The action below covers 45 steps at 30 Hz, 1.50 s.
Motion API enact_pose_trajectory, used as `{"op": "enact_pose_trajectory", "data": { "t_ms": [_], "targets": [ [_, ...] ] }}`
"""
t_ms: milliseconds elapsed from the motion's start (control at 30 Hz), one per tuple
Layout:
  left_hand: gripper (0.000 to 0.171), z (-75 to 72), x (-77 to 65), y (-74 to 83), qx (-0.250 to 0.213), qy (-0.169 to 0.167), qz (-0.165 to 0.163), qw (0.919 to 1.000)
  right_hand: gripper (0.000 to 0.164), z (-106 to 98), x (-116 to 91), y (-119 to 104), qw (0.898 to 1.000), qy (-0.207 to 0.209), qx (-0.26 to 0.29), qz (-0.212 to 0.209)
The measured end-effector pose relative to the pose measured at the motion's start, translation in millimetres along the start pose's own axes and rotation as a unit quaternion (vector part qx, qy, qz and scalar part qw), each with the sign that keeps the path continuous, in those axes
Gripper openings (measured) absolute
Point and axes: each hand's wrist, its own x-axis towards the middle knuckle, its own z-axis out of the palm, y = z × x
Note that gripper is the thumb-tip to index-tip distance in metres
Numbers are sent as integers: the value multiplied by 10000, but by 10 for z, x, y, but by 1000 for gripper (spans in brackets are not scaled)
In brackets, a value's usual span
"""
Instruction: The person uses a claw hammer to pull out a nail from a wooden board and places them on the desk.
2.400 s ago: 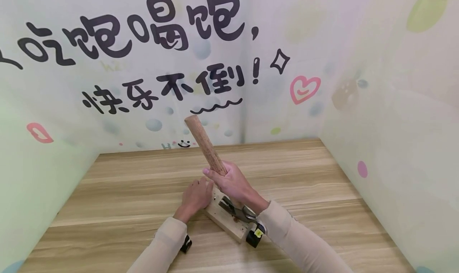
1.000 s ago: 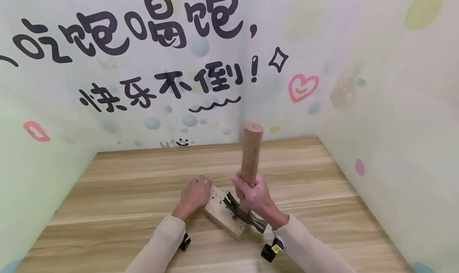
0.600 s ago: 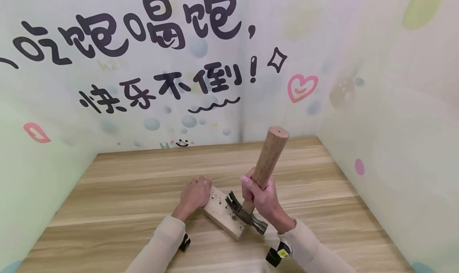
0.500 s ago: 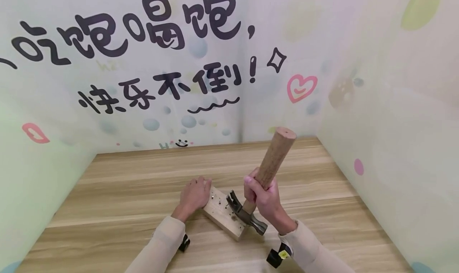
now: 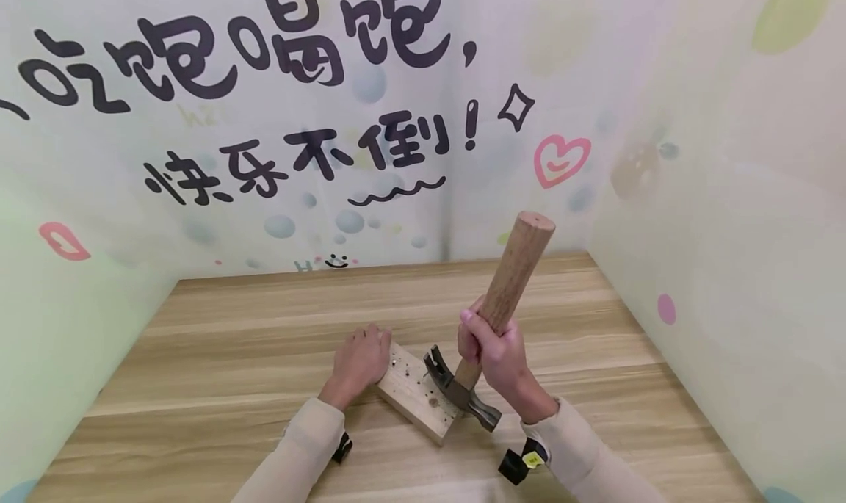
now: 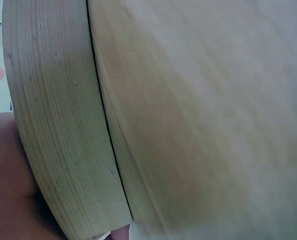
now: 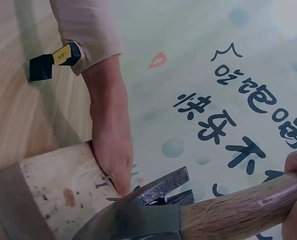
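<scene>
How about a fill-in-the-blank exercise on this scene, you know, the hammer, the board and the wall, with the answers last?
1. The hammer is held in the person's ____ grip.
2. Of the two ends of the board, near and far, the other grip holds the ____ one.
3. Of the hammer's claw and striking face, the ____ is nearer that other grip.
4. The smiling heart on the back wall is outlined in ____.

Missing words: right; far; claw; pink.
</scene>
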Motion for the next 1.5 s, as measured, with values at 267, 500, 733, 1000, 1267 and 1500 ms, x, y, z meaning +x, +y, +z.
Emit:
{"op": "enact_pose_trajectory", "data": {
  "t_ms": [267,500,733,1000,1267,1500],
  "targets": [
    [47,-70,-42,41,100,81,118,9998,23,-54,173,-168,9997,-213,56,41],
    [53,-144,-45,39,123,213,57,9997,22,-55,281,-265,9984,-484,293,12],
    [48,-260,-95,88,445,569,164,9973,20,-28,315,-325,9966,-640,439,274],
    [33,-396,-278,221,294,1123,743,9905,21,-22,346,-372,9957,-764,431,301],
    [20,-493,-505,398,-150,1378,1713,9754,21,-12,365,-403,9957,-743,410,357],
    [18,-536,-651,528,-482,1219,2129,9682,21,10,381,-433,9957,-745,427,355]
  ]
}}
